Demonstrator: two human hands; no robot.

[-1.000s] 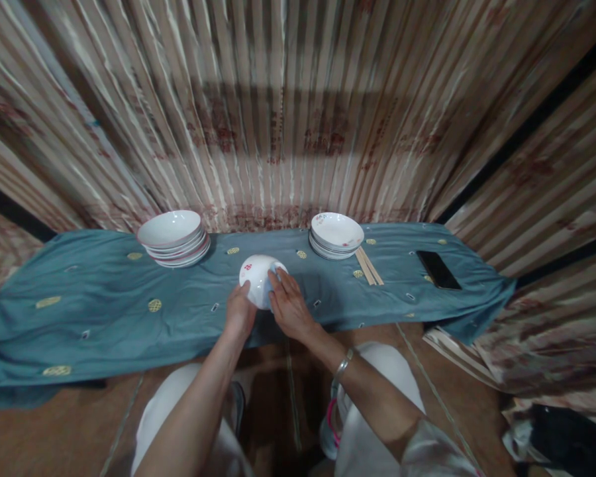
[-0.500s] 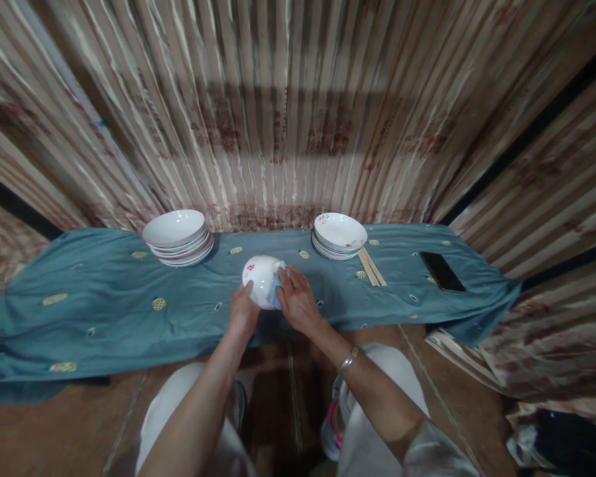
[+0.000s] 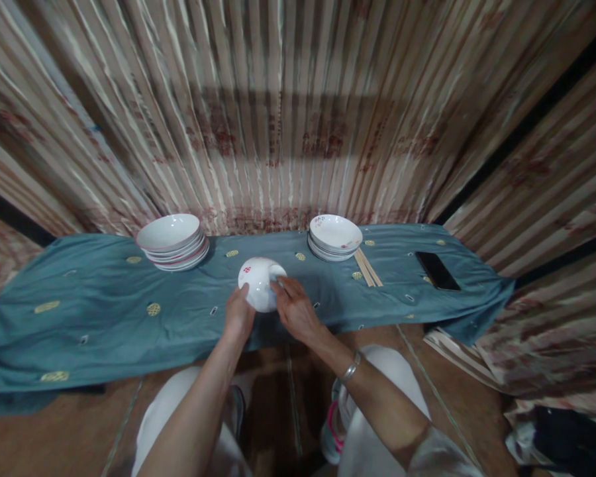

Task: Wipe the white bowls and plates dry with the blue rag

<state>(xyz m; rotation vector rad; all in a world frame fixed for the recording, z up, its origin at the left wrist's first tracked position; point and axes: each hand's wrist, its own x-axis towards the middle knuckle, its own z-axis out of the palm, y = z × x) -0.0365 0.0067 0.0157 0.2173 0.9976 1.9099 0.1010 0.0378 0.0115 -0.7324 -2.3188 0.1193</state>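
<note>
Your single head camera looks forward and steeply down past your left hand [image 3: 239,311] and right hand [image 3: 297,310], at close range, over the table [image 3: 109,298] towards the curtain [image 3: 298,182].

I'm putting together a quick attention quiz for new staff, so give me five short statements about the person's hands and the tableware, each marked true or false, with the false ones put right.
1. The left hand grips the white bowl. True.
2. The right hand rests on the wooden chopsticks. False: it holds a pale-blue cloth, mostly hidden, at the white bowl.
3. The wooden chopsticks lie beside the stack of flower-patterned dishes. True.
4. The black phone lies left of the stack of red-rimmed dishes. False: it lies to the right, past the wooden chopsticks.
5. The blue-green tablecloth has yellow motifs. True.
</note>
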